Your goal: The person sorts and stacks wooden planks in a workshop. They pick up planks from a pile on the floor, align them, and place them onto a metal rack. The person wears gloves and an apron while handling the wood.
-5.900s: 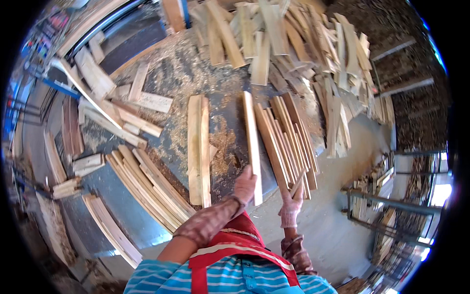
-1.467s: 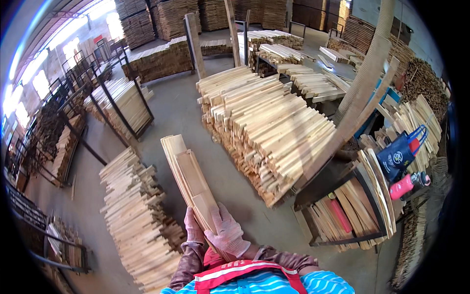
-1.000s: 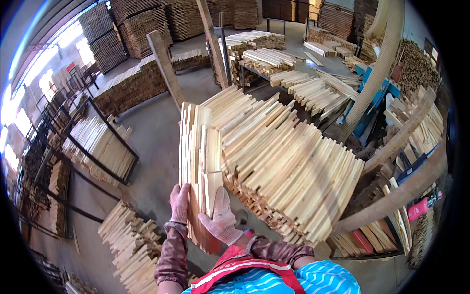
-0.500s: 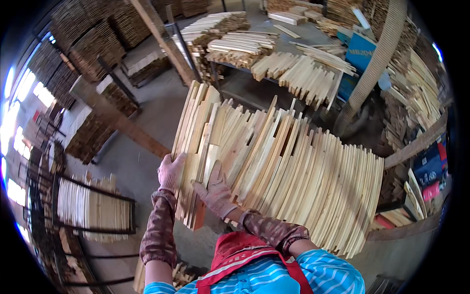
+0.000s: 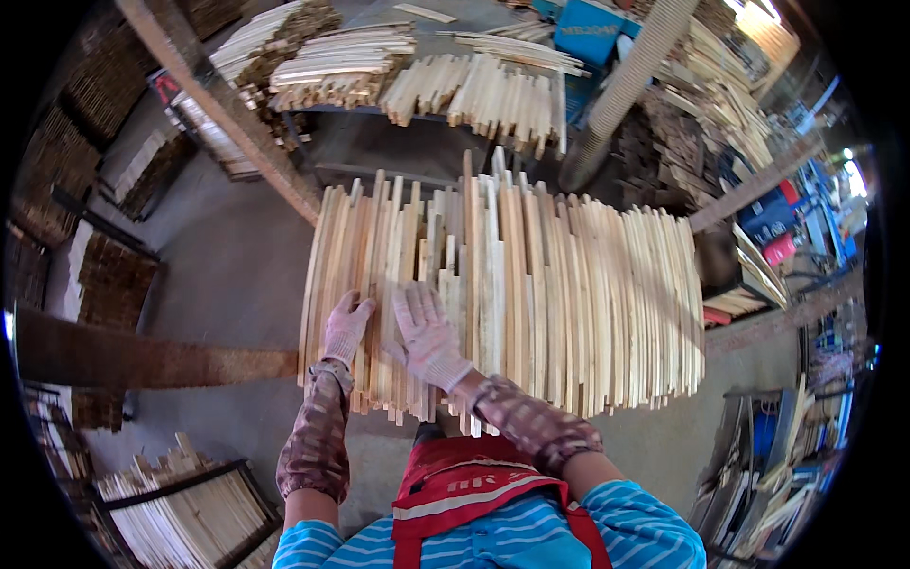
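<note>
A wide row of pale wooden strips lies side by side in front of me, their ends uneven. My left hand, in a pale knitted glove, rests on the strips at the left part of the row, with thumb and fingers apart. To its right, my right hand, gloved the same way, lies over the strips with its fingers stretched out and palm down. Neither hand is wrapped round a strip. Patterned sleeve covers are on both forearms, and a red apron hangs at the row's near edge.
Beyond the row, a bench bears more stacked strips, near a blue machine and a ribbed hose. Rusty beams flank the row on the left and right. A rack of strips stands at the lower left.
The thick bundle at the left end, previously between my hands, now lies spread flat along the row. Both hands are now on top of the strips, and the view has turned right.
</note>
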A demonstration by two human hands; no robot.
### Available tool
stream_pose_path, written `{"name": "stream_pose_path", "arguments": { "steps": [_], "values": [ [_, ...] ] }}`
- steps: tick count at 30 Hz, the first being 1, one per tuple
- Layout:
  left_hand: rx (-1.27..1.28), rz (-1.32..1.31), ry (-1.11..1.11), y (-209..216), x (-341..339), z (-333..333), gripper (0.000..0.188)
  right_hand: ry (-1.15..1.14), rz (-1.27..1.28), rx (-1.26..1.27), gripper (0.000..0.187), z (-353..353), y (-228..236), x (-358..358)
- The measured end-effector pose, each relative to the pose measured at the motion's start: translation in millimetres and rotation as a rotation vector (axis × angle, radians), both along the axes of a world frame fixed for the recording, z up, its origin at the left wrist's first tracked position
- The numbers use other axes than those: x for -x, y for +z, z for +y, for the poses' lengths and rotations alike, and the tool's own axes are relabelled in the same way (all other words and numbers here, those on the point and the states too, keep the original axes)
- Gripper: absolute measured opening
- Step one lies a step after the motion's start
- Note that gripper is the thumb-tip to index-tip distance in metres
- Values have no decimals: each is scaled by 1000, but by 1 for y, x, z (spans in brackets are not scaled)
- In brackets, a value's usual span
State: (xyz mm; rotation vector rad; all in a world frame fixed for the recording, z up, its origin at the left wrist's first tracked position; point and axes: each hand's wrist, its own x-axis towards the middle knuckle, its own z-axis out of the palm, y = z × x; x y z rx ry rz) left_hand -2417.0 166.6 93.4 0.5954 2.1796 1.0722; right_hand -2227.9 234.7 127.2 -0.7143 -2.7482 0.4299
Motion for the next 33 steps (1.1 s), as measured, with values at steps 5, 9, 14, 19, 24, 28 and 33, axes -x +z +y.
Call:
{"name": "stream_pose_path", "arguments": {
  "steps": [5,9,14,19,24,28,33],
  "values": [
    [-198,-114,-54,21,-36,6,41,3,137,51,75,24,-63,-11],
    [-431,113,77,60,-86,5,39,90,326,104,73,-2,-26,-49],
    [-686,578,-169,127,-225,60,35,-56,496,-308,79,-37,-69,-209],
    [-860,678,-484,155,-391,99,31,-517,427,490,51,-48,-24,-423],
    [-915,577,-1010,154,-589,138,28,-773,446,445,47,-49,-17,-588],
    [-846,39,-1243,179,-771,135,23,-1002,472,488,48,-63,-14,-702],
    [-570,-337,-1333,117,-904,199,26,-1115,530,629,52,-61,3,-819]
  ]
}}
